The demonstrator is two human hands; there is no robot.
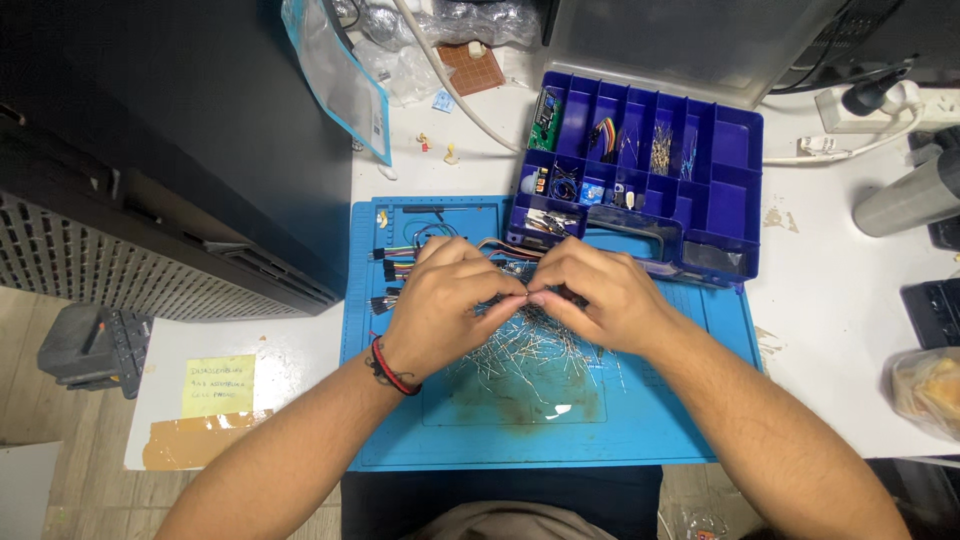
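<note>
My left hand and my right hand meet fingertip to fingertip over a blue work mat. Between the pinched fingers is a small thin-legged component, too small to identify clearly. Under the hands lies a loose pile of thin metal-legged parts. A bundle of coloured jumper wires lies on the mat just left of my left hand. A red and black band circles my left wrist.
A blue compartment box with small electronic parts stands open behind the hands. A black case fills the left. A power strip, a grey cylinder, a plastic bag and a yellow note lie around.
</note>
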